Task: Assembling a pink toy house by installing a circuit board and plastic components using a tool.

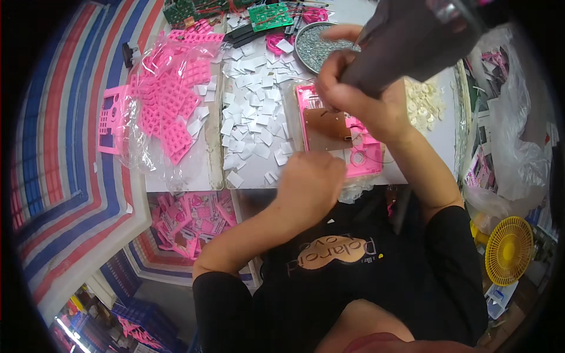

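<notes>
Under and around the pink case (372, 157) spreads the white bench (256, 175), its stocks ringing the case on three sides, probably so that each stays within reach of a hand. Well to the left of the case lie pink grids (168, 109) in clear plastic, perhaps bagged to keep the sheets together. Above and to the right of the case hangs the dark tool (406, 44). The right hand (368, 109) curls around its lower end, fingers on either side, a wrap that would likely steady its bulk and aim the tip.

The case itself sits near the bench edge, right before the person, apparently to be worked on without stretching. The left hand (312, 182), blurred, is at the lower left corner of the case, its fingers bent inward; I cannot tell whether it holds anything. Just behind the case stands the bowl (298, 57), whose wall likely keeps its loose metal bits (318, 48) from scattering. Inside the case lies the brown sheet (329, 125), covering much of its middle. Smaller again, white squares (253, 112) are strewn left of the case and cream discs (425, 106) are heaped to its right, probably kept apart to avoid mixing.
</notes>
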The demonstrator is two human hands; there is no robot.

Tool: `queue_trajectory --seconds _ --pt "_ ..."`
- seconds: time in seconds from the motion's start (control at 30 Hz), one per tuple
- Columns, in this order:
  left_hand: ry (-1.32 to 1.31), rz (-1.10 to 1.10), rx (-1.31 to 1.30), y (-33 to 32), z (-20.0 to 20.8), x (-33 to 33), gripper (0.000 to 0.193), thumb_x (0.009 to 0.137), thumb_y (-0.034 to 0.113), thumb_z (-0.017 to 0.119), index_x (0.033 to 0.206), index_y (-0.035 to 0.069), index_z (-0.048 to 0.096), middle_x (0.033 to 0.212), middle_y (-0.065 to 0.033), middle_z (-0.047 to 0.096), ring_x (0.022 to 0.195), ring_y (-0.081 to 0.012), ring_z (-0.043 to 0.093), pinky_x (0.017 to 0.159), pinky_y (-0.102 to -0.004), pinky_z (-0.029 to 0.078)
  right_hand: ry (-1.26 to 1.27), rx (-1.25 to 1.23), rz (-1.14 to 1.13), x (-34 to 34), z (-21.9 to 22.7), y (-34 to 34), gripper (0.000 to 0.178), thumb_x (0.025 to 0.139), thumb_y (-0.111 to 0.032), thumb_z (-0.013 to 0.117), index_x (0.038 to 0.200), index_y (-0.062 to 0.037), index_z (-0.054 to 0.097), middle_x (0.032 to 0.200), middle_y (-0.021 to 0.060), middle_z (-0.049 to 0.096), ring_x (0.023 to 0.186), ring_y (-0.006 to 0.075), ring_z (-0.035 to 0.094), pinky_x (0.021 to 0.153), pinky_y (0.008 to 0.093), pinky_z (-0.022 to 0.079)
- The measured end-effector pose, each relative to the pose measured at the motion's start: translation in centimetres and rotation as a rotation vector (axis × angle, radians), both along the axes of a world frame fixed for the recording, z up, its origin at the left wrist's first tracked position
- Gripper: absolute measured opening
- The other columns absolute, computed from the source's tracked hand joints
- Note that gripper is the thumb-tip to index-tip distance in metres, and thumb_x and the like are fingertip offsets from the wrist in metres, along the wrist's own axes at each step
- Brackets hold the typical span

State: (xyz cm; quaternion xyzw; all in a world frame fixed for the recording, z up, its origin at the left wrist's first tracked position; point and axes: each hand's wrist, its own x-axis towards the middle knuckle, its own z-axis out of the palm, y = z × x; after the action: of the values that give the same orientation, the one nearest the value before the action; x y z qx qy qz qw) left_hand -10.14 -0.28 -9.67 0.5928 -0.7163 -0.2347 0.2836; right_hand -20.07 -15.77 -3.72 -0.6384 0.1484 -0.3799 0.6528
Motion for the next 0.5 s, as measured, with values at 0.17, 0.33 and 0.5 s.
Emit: queue_trajectory --seconds 0.17,0.33,0.5 --pt "0.674 0.299 0.336 -0.3 -0.9 3.1 0.016 0.097 0.012 0.068 0.1 -0.003 0.072 0.086 -0.0084 0.074 0.068 -0.0147 0.068 0.062 -0.0274 0.052 0.596 -0.479 -0.108 -5.5 -2.8 3.4 0.046 0.085 -0.004 0.072 0.128 -0.0018 0.057 0.102 0.0079 0.063 0.093 0.0216 0.061 0.088 0.0368 0.05" --pt "1.107 0.299 0.652 -0.4 0.0 3.2 0.02 0.1 0.007 0.063 0.113 -0.008 0.066 0.092 -0.0119 0.074 0.075 -0.013 0.07 0.066 -0.0266 0.06 0.601 -0.309 -0.089 -6.3 -4.9 5.1 0.024 0.08 -0.01 0.074 0.103 -0.0067 0.07 0.091 0.0109 0.062 0.086 0.0289 0.056 0.074 0.041 0.047" --pt "0.953 0.246 0.546 0.2 -0.1 2.7 0.02 0.099 0.005 0.064 0.114 -0.008 0.066 0.09 -0.0123 0.073 0.073 -0.0146 0.071 0.065 -0.0265 0.061 0.612 -0.404 -0.115 -6.1 -4.6 5.0 0.013 0.081 -0.011 0.075 0.092 -0.0081 0.072 0.084 0.008 0.062 0.09 0.0274 0.056 0.078 0.0397 0.046"
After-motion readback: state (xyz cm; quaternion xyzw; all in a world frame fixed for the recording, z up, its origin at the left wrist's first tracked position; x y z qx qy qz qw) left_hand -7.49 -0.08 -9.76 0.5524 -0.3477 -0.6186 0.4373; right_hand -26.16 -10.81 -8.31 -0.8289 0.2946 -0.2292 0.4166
